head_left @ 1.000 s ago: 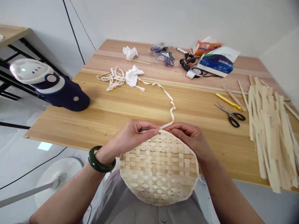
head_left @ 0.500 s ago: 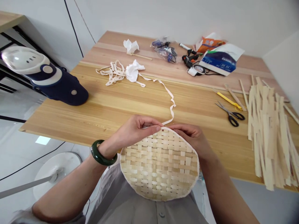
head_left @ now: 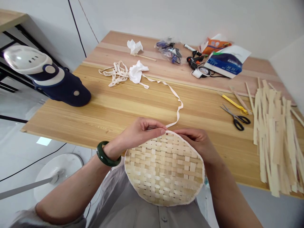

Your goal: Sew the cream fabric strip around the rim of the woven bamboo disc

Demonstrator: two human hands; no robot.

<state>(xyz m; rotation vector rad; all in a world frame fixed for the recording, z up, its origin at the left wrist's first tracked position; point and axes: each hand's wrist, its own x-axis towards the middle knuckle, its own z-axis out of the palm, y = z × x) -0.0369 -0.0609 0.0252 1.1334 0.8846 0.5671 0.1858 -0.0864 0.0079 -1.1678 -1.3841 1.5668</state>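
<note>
Left hand (head_left: 142,132) pinching the rim of a round woven bamboo disc (head_left: 163,169), right hand (head_left: 194,142) curled over the same rim; disc held just off the table's near edge. Cream binding tape (head_left: 177,109) trailing from the rim across the wooden table (head_left: 71,123). Far back, a clear plastic bag (head_left: 169,52) of dark, probably small, items, too crumpled to tell.

Round woven bamboo mat (head_left: 163,172), held at its rim.
Left hand (head_left: 142,133) pinches cream fabric tape (head_left: 177,109) against the edge; right hand (head_left: 194,142) grips just beside it.
</note>
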